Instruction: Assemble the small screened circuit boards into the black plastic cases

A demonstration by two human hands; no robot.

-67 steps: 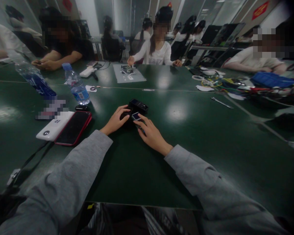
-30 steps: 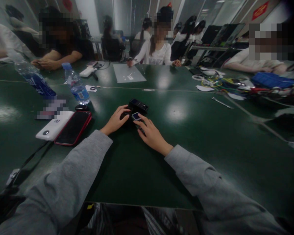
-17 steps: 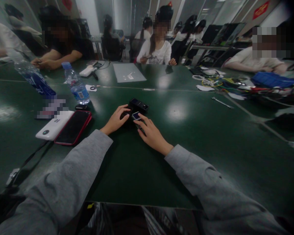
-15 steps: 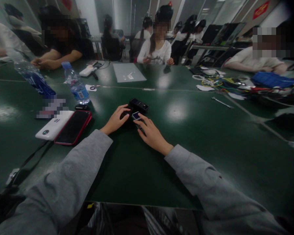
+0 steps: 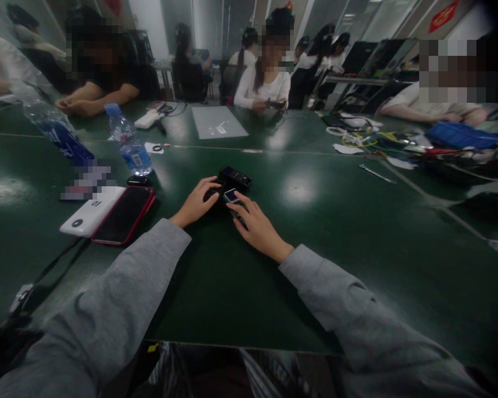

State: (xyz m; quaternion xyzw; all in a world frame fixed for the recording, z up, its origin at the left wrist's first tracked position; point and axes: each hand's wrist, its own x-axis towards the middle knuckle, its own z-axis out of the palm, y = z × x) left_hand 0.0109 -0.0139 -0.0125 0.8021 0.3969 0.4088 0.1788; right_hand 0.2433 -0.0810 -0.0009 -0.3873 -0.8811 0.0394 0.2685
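Observation:
Both my hands are close together over the middle of the green table (image 5: 199, 298). My left hand (image 5: 196, 203) curls its fingers and thumb round a small black object (image 5: 211, 194), whose kind I cannot make out in the dark. Between the fingertips of my right hand (image 5: 254, 224) is a small black device with a square, bluish screen (image 5: 231, 195). The right fingers partly cover its lower side. Just behind both hands lies a black box-shaped device (image 5: 235, 177), apparently apart from my fingers.
Left of my hands lie a red-cased phone (image 5: 124, 215), a white power bank (image 5: 92, 213) and a black case (image 5: 138, 181). Two water bottles, one clear (image 5: 130, 145), stand behind them. A wrench (image 5: 377, 174) and tangled cables (image 5: 365, 135) are on the right. Several people sit around.
My hands and the devices have stayed in place. The glow on the power bank has gone out. Across the table, a person's hands have come together on a dark object.

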